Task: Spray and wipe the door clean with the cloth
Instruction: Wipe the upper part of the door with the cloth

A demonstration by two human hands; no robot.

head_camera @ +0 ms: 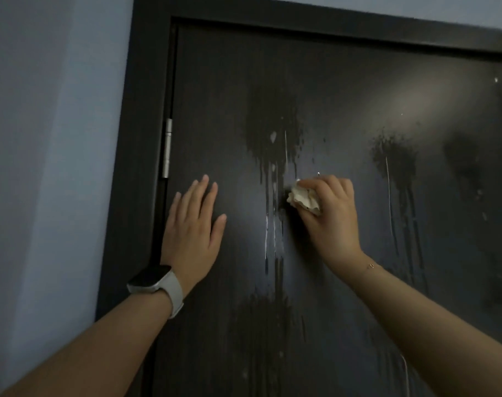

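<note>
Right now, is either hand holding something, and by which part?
The right hand grips the crumpled cloth, bunched under its fingers, against the door. The left hand holds nothing; it rests flat on the door.

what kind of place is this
Probably a room or hallway inside a home, though little shows. A dark door in a dark frame with a metal hinge is set in a plain painted wall.

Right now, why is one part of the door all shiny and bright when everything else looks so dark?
Head view: the room is dim, and a light glares off the dark door at the upper right; wet spray streaks glint beside the cloth in the right hand; the wide lens bends the door frame.
</note>
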